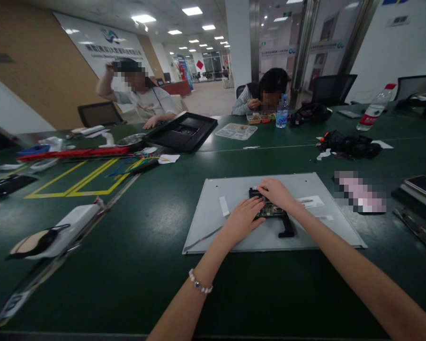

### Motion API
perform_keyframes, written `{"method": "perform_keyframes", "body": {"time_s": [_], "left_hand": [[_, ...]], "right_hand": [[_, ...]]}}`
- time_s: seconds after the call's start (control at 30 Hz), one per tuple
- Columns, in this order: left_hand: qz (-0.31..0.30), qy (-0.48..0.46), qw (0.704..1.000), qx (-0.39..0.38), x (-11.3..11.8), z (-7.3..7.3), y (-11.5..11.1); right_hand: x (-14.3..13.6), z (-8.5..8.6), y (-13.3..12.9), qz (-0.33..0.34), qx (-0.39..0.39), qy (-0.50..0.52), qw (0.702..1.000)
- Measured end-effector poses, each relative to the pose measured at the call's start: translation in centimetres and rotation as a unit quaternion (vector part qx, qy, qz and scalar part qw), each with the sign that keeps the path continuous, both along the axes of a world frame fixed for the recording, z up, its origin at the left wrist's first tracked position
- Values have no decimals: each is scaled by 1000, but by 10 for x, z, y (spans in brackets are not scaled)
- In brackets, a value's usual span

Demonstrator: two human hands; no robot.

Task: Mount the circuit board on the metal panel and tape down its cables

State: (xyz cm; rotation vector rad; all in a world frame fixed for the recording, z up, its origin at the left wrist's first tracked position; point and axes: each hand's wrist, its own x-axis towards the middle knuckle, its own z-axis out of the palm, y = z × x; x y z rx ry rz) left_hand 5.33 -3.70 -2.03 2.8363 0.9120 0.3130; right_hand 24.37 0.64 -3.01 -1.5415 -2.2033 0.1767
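A flat grey panel [234,187], like the back of a display screen, lies on the green table before me. On its middle rests a green circuit board [270,211] with a black plastic bracket [287,228] around or under it. My left hand [244,217] lies over the board's left side, fingers stretched out. At the bracket's upper end, my right hand [274,192] has its fingers bent and closed on the black plastic; its fingertips are partly hidden. A white strip [224,206] and a thin cable [202,240] lie left of my hands.
Right of the panel lie a blurred pink object [360,192] and a bundle of black parts [351,144]. A water bottle [375,108] stands behind. Farther back are a black frame [184,130] and a plastic tray [236,131]. Two people sit across the table.
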Motion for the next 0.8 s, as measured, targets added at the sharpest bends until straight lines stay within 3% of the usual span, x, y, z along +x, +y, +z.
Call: {"method": "perform_keyframes", "body": {"time_s": [0.47, 0.63, 0.7, 0.8], "left_hand": [[-4, 6, 1000, 8, 1, 2, 0], [8, -20, 1000, 17, -2, 18, -5], [37, -63, 997, 21, -10, 27, 1], [137, -136, 980, 42, -31, 32, 20]], "right_hand": [[-1, 1, 2, -1, -19, -1, 1000], [2, 4, -1, 13, -20, -6, 1000], [3, 6, -2, 18, -19, -10, 1000], [4, 7, -3, 19, -16, -13, 1000]]}}
